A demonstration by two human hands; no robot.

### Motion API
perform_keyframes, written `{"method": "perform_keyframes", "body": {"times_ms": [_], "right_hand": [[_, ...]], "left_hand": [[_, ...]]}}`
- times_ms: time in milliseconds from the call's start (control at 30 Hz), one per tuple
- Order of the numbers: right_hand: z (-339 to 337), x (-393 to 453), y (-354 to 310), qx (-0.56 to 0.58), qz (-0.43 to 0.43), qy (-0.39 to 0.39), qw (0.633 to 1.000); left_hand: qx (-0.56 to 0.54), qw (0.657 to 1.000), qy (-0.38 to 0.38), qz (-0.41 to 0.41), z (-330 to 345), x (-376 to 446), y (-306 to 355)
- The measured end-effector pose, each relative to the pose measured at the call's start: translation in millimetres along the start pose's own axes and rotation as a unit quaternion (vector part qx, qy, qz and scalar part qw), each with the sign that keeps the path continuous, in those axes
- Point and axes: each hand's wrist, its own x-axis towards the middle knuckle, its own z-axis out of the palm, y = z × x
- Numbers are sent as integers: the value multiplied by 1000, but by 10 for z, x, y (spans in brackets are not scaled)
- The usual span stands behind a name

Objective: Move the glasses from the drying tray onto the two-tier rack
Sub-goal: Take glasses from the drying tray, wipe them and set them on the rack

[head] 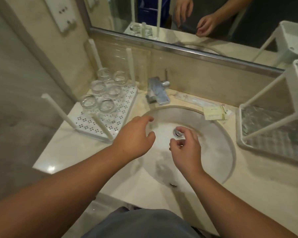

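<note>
Both forearms are reaching out from the bottom of the view over the sink [227, 152], and neither hand is carrying anything. The left hand [134, 138] is hanging above the left rim of the sink with its fingers spread loosely and pointing toward the drying tray [100, 124], near it but not touching. The right hand [186, 148] is hovering over the drain [179, 133] with its fingers loosely curled, holding nothing. Six glasses [107, 104] are standing together in two rows on the back part of the tray, on the counter to the left of the tap [157, 93]. The rack [265, 127] is waiting on the counter at the right side, well apart from the tray, and I am seeing no glass on its lower shelf; its upper shelf is mostly out of the view. So I am judging that the task is only beginning and the first pick is not yet made. The next move is asking for a reach to the nearest glass, probably with the left hand, and a careful grip because wet glass is slipping easily. Some small packets [213, 113] are lying behind the sink, but their print is too small to read.
</note>
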Motion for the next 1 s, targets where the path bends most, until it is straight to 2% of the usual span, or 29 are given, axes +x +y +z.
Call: {"method": "perform_keyframes", "body": {"times_ms": [267, 467, 733, 800, 900, 1000], "right_hand": [[801, 150, -356, -39, -27, -107, 993], [1205, 320, -512, -114, -46, -197, 973], [1576, 641, -816, -189, -138, -224, 946], [1650, 744, -937, -222, -191, -237, 927], [1754, 905, -1105, -312, -304, -264, 861], [1859, 1066, -1231, -388, -343, -280, 808]], "left_hand": [[-34, 997, 4, -69, -176, -378, -849], [-56, 989, 33, -134, -274, -488, -1248], [-118, 974, 69, -181, -413, -372, -1516], [-131, 971, 70, -188, -427, -317, -1541], [-151, 967, 71, -193, -433, -252, -1566], [-174, 961, 72, -202, -433, -218, -1589]]}}
